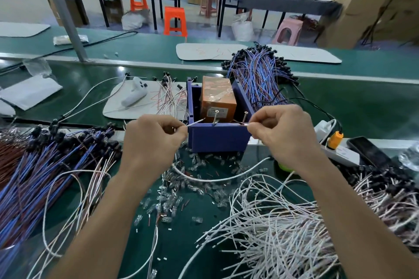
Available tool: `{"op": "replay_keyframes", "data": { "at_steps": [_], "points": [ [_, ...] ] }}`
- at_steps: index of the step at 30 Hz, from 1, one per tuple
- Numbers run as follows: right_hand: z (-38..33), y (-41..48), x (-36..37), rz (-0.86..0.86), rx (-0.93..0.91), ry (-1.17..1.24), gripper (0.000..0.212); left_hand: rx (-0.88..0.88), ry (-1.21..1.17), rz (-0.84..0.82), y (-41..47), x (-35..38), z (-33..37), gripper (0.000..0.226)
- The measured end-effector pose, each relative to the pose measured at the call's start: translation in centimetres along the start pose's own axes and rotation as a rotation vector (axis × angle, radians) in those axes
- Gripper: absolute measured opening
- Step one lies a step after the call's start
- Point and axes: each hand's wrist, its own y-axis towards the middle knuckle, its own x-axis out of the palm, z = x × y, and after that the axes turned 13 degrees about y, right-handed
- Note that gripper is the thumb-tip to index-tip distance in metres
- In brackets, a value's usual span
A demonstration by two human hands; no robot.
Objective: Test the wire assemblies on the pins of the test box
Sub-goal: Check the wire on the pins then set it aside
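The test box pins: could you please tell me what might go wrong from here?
The wire end in the left hand sits short of the left pin, so it may miss contact. The fingers of the right hand pinch the other end close to the right pin and might touch it.

Both hands raised, left (154, 136) and right (283, 129) fingertips pinched.
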Motion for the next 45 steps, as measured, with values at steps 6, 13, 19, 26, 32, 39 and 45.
{"op": "replay_keyframes", "data": {
  "at_steps": [6,13,19,26,32,39,45],
  "points": [
    [1.3,0.9,-1.2,0.048,-0.018,-0.135,0.013,-0.038,-0.025,-0.031,0.4,2.0,0.0,0.018],
    [1.9,1.5,-1.6,0.030,-0.061,-0.148,0.014,-0.065,-0.005,-0.050,1.0,3.1,0.7,0.033],
    [2.0,1.5,-1.6,0.028,-0.059,-0.152,0.010,-0.076,-0.034,-0.076,1.1,4.1,0.8,0.025],
    [1.9,2.0,-1.3,0.045,-0.048,-0.196,0.014,-0.083,-0.089,-0.106,0.9,4.3,1.0,0.023],
    [2.3,2.7,-0.8,0.027,-0.050,-0.249,0.015,-0.096,-0.099,-0.099,0.7,4.2,1.1,0.025],
    [3.5,3.4,0.2,0.082,-0.015,-0.275,0.016,-0.108,-0.111,-0.099,0.5,4.2,1.1,0.023],
    [3.9,2.2,-1.3,0.054,0.006,-0.126,0.016,-0.141,-0.138,-0.090,0.3,4.2,0.9,0.023]
  ]
}}
